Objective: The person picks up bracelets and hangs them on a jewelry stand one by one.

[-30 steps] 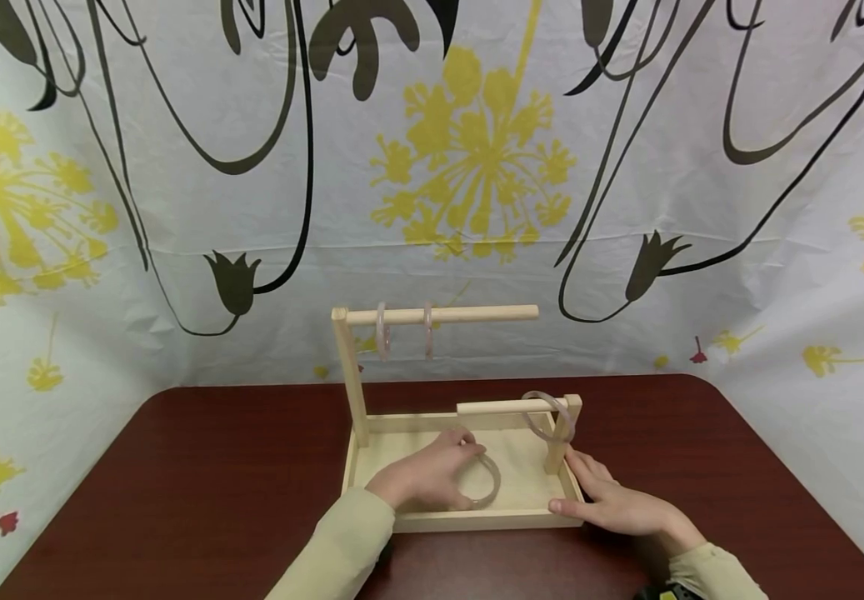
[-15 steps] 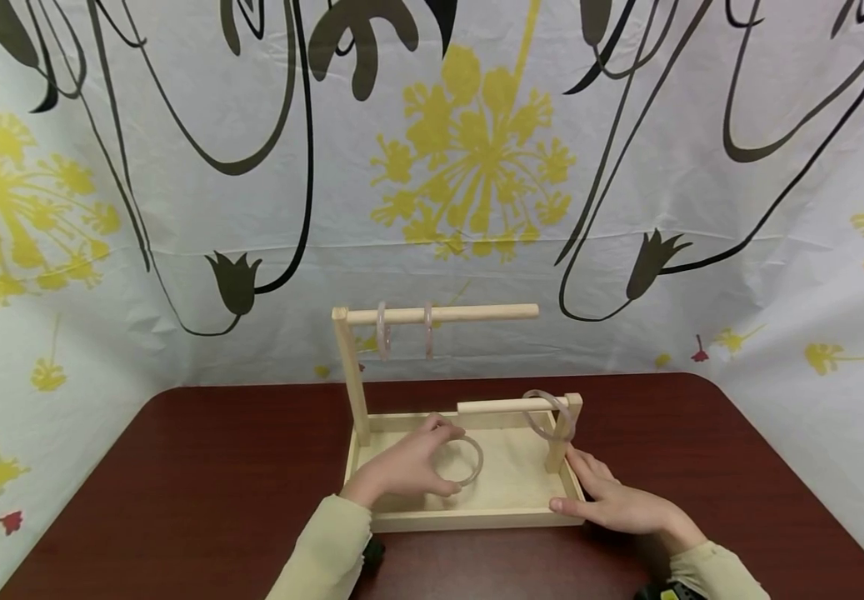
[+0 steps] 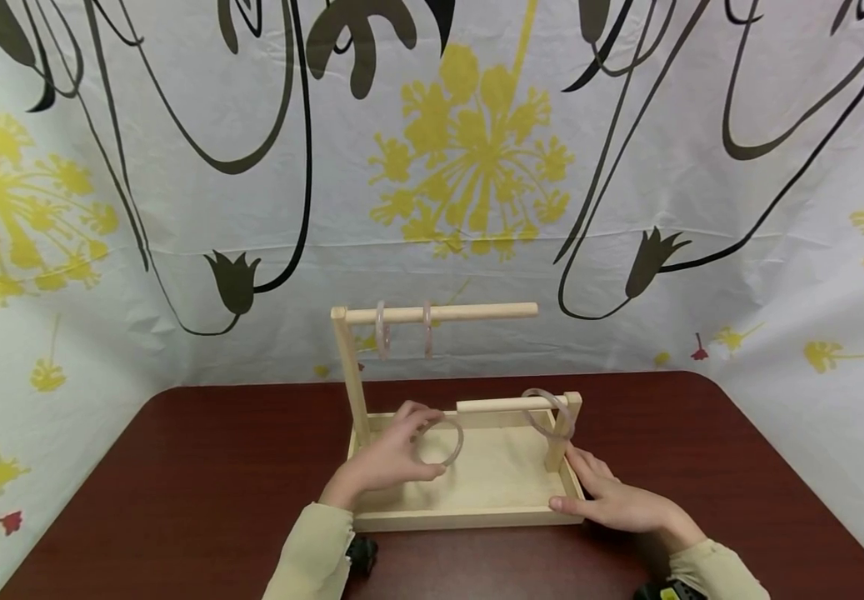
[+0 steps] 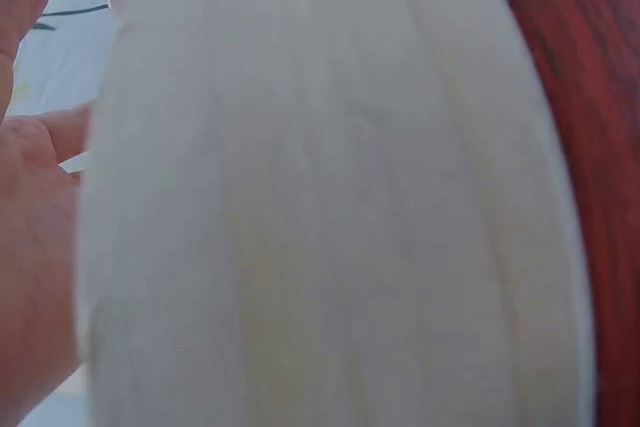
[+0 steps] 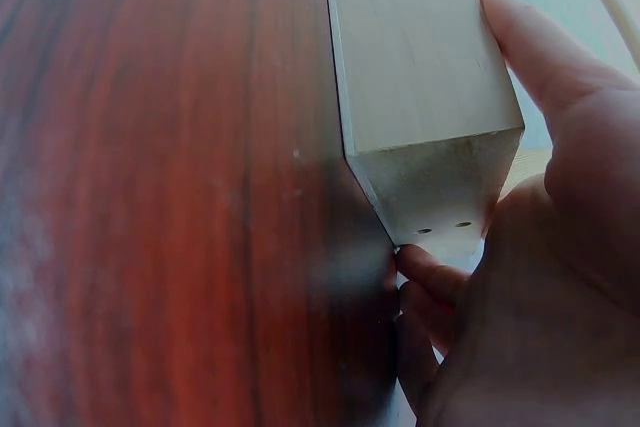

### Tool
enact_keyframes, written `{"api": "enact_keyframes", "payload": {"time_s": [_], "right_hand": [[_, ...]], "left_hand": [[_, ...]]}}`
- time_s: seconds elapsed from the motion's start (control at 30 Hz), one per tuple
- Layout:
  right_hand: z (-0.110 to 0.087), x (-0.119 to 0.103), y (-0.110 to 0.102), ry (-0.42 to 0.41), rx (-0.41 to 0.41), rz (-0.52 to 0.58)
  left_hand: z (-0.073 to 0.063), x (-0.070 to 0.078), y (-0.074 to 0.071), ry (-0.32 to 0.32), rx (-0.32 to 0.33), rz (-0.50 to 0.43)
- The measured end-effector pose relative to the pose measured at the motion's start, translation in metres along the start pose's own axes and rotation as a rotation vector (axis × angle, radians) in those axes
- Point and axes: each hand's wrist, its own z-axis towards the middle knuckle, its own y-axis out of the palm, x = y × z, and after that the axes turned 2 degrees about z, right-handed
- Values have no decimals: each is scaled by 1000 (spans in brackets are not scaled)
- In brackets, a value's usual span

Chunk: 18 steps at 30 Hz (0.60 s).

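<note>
My left hand [image 3: 390, 457] pinches a pale translucent bangle [image 3: 461, 439] between thumb and fingers, over the left part of a wooden tray stand [image 3: 469, 520]. In the left wrist view the tray's front wall [image 4: 330, 197] covers most of the picture, with part of the left hand [image 4: 40, 197] at its left edge. My right hand [image 3: 619, 500] holds the tray's front right corner, thumb on the front rim, fingers along the right side. The right wrist view shows this hand [image 5: 570, 247] around the wooden corner [image 5: 430, 57].
Two bangles, one left [image 3: 382, 332] and one right [image 3: 427, 330], hang on the tall upper bar [image 3: 484, 312]. Another bangle [image 3: 533, 427] hangs on the lower bar [image 3: 502, 406] near its right post. The stand sits on a dark red table [image 3: 214, 475] before a patterned curtain [image 3: 432, 208].
My left hand has drawn the bangle leftward and slightly up across the tray, and the bangle now shows more fully. The right hand stays at the tray corner.
</note>
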Motion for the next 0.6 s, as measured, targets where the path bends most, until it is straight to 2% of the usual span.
{"api": "enact_keyframes", "payload": {"time_s": [0.13,0.4,0.6], "right_hand": [[0,0,-1,-2,-2,3],[1,1,-1,-7,0,10],[3,10,1,-2,10,2]], "left_hand": [[-3,5,-7,27,32,-42],[-9,13,-18,44,88,-61],[-11,15,-20,102,111,-105]]}}
